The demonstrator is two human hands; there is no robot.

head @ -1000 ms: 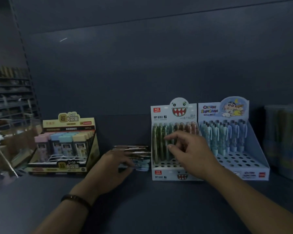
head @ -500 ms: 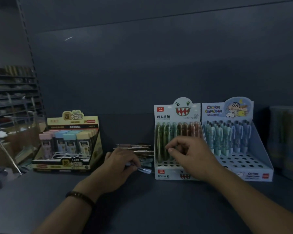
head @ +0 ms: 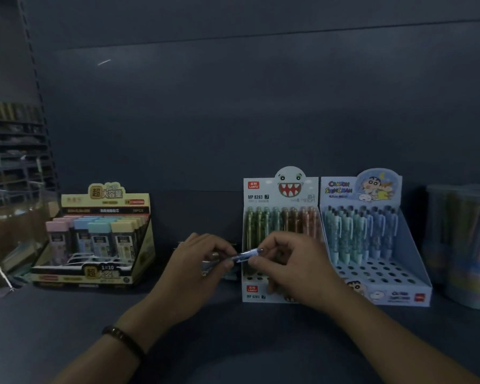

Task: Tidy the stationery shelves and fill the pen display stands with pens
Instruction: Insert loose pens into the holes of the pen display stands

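Blue pen (head: 245, 254): roughly level, bridging the fingertips of both hands.
Left hand (head: 200, 264): fingers curled, pinching the pen's left end.
Right hand (head: 288, 270): thumb and forefinger pinch the pen's right end.
Monster-face stand (head: 261, 189): just behind the right fingers, back rows filled.

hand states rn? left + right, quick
Left hand: fingers curled, gripping one end of the blue pen.
Right hand: pinching the other end of the same pen.
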